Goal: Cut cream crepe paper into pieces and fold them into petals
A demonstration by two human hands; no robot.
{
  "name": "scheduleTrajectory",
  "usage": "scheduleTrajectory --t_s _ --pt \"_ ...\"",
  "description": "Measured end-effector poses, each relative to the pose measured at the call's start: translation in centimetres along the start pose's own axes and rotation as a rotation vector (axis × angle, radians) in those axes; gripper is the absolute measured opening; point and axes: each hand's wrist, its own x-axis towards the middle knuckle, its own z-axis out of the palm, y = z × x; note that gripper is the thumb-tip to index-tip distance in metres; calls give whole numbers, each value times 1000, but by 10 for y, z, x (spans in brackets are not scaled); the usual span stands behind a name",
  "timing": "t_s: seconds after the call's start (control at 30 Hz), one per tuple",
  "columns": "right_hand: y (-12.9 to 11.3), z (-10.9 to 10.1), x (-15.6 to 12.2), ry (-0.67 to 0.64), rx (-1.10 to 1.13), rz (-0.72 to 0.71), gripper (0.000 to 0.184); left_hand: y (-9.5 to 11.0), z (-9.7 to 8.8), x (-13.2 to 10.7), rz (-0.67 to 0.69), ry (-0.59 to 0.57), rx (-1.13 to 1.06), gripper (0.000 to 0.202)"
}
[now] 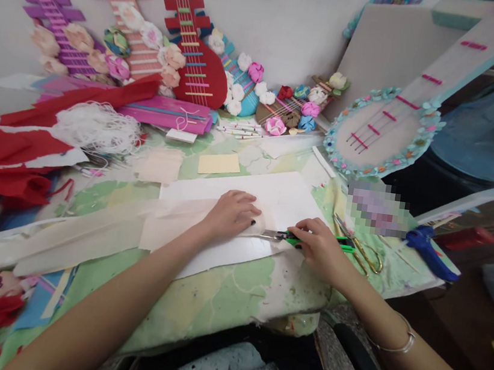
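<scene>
My right hand (pixel 318 246) grips a green and black utility knife (pixel 346 242). Its silver blade points left and lies over cream crepe-like paper on a white board (pixel 290 200). Flat on the cream paper (pixel 182 213), my left hand (pixel 233 213) has its fingers stretched out, close to the blade tip. The long strip of this paper runs left across the table. Just right of my right hand lie gold-handled scissors (pixel 371 259).
A blue glue gun (pixel 432 252) lies at the right edge. Behind the board are a yellow card (pixel 219 164), white string (pixel 100 127) and red paper (pixel 5 156). Decorated paper lutes (pixel 198 69) lean on the wall; a large white one (pixel 381 130) stands right.
</scene>
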Motion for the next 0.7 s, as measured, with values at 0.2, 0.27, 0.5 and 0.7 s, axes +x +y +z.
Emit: scheduleTrajectory --t_s 0.2,0.27,0.5,0.7 --pt "-3 0 2 1 0 11 37 0 0 0 -7 -3 -1 22" --pt "-4 0 1 -10 -9 16 36 0 -1 0 -14 -18 -3 22" --pt "-3 -6 -8 6 -3 41 37 2 -1 0 -26 -8 -1 22" --pt "-5 -3 -6 -10 -2 48 37 -1 0 0 -18 -10 1 23"
